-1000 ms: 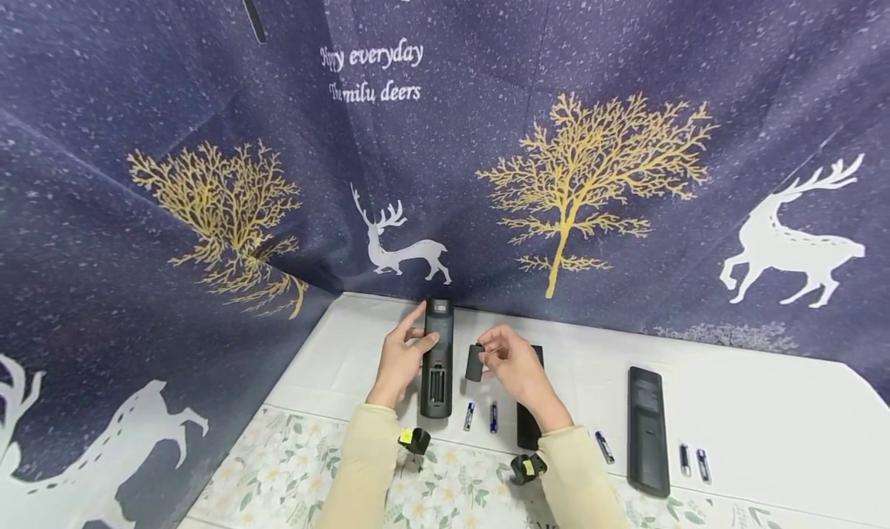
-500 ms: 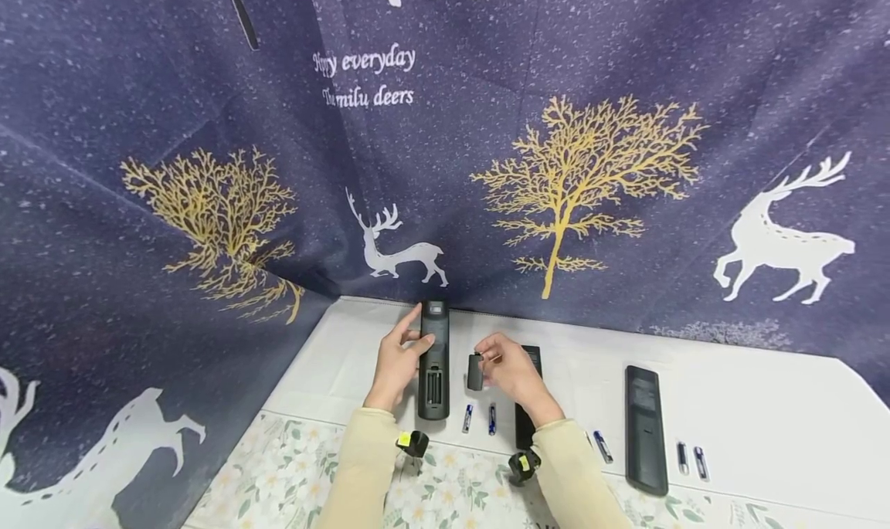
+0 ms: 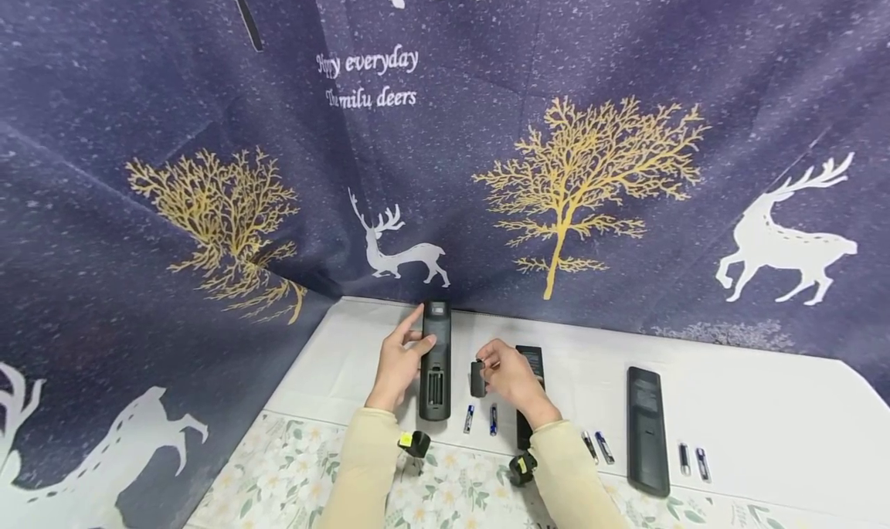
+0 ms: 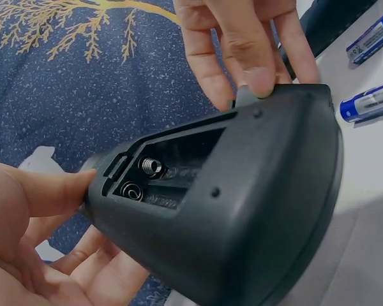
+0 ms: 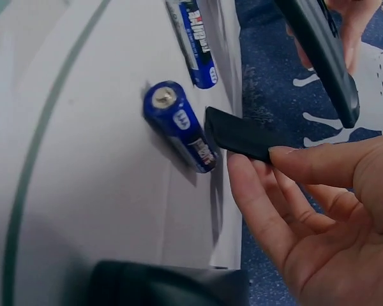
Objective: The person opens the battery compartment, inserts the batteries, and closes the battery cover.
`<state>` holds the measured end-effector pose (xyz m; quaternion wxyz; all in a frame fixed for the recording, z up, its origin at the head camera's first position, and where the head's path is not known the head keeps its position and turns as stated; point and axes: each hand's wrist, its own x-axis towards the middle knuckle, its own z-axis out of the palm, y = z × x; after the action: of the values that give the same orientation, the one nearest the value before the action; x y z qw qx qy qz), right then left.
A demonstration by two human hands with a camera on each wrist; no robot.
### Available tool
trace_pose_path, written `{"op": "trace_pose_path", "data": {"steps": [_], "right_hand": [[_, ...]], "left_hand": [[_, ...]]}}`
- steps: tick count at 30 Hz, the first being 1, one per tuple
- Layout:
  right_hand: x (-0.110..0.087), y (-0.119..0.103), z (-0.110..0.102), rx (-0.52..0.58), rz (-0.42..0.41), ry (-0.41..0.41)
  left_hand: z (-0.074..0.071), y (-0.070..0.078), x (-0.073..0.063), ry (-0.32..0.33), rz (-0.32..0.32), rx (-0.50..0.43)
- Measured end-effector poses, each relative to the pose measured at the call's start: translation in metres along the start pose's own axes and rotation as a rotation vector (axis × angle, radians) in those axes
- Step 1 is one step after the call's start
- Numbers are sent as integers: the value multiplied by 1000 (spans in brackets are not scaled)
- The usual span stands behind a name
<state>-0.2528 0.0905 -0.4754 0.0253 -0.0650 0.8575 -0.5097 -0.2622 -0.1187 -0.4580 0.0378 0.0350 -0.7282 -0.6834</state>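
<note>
The remote control (image 3: 435,363) lay face down on the white table (image 3: 765,405), its battery bay open and empty — two springs showed in the left wrist view. The left hand (image 3: 398,363) gripped it along its left side, thumb on the back. Just right of the remote, the right hand (image 3: 511,374) pinched the loose battery cover (image 3: 477,378) between thumb and fingertips. To do this well, the cover likely wanted setting down clear of the two AAA batteries (image 3: 481,418) lying near the remote's lower end — not on them. Counted: three remotes, one cover, and six batteries, in three pairs to the remote's right.
</note>
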Motion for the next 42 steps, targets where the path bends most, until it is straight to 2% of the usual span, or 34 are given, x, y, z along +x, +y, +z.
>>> {"op": "trace_pose_path", "data": {"steps": [6, 12, 22, 28, 35, 42], "right_hand": [[1, 2, 1, -57, -16, -5], [1, 1, 2, -177, -46, 17], [1, 4, 6, -293, -29, 14], [0, 6, 8, -314, -15, 8], [-3, 5, 9, -357, -53, 36], [-6, 4, 8, -350, -20, 26]], "left_hand": [[1, 1, 0, -6, 0, -2], [1, 1, -1, -6, -5, -3], [1, -1, 1, 7, -13, 16], [1, -2, 0, -4, -7, 0], [0, -1, -2, -14, -3, 8], [3, 0, -2, -19, -14, 5]]}}
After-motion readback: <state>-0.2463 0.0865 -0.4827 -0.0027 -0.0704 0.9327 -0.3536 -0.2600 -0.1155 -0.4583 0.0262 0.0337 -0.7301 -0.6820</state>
